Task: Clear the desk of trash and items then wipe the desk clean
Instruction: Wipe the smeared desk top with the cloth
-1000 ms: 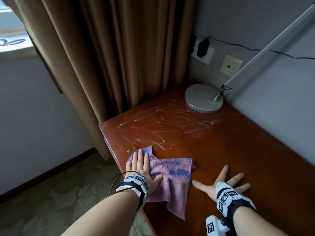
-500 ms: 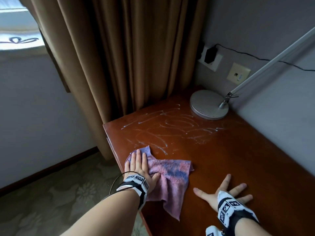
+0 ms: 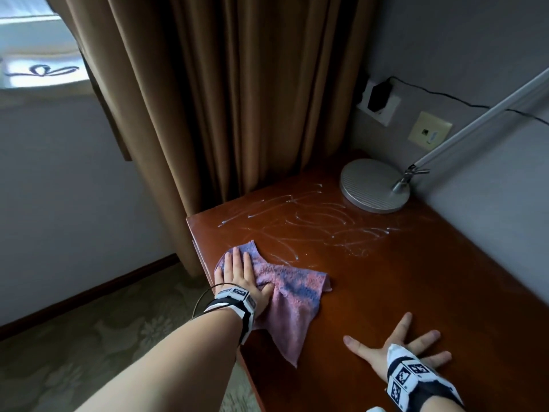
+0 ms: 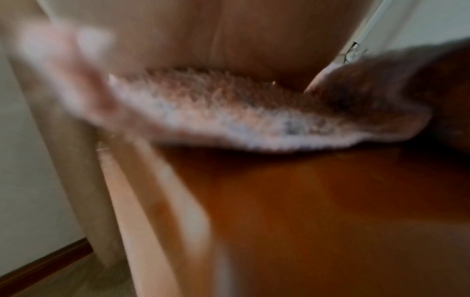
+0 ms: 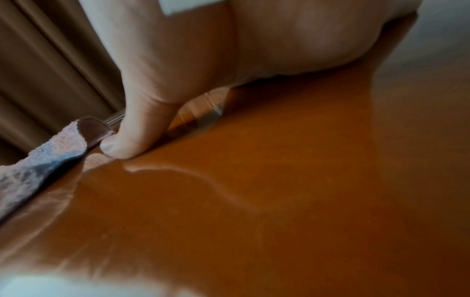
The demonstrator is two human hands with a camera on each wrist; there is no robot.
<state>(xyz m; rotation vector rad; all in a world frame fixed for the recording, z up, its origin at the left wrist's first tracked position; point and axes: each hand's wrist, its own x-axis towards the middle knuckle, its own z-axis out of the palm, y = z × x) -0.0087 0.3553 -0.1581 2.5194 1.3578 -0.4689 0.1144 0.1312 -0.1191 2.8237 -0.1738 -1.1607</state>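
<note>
A pink and blue cloth point(image 3: 292, 292) lies on the reddish-brown wooden desk point(image 3: 416, 281) near its left edge. My left hand point(image 3: 237, 273) presses flat on the cloth's left part, fingers straight and together. White wet streaks point(image 3: 312, 224) cover the desk beyond the cloth. My right hand point(image 3: 398, 346) rests flat on the bare desk to the right of the cloth, fingers spread. The left wrist view is blurred and shows the cloth point(image 4: 254, 114) on the desk point(image 4: 318, 211). In the right wrist view my thumb point(image 5: 142, 124) touches the desk point(image 5: 279, 201) beside the cloth point(image 5: 40, 162).
A round silver lamp base point(image 3: 374, 185) with a slanting arm point(image 3: 481, 114) stands at the desk's far corner by the wall. Brown curtains point(image 3: 237, 99) hang behind the desk. Wall sockets point(image 3: 378, 101) with a black plug sit above the lamp. Carpeted floor point(image 3: 89, 337) lies left.
The head view has shifted, so the desk sits further right and lower in frame. My left hand stays on the cloth near the left edge; the right hand stays flat.
</note>
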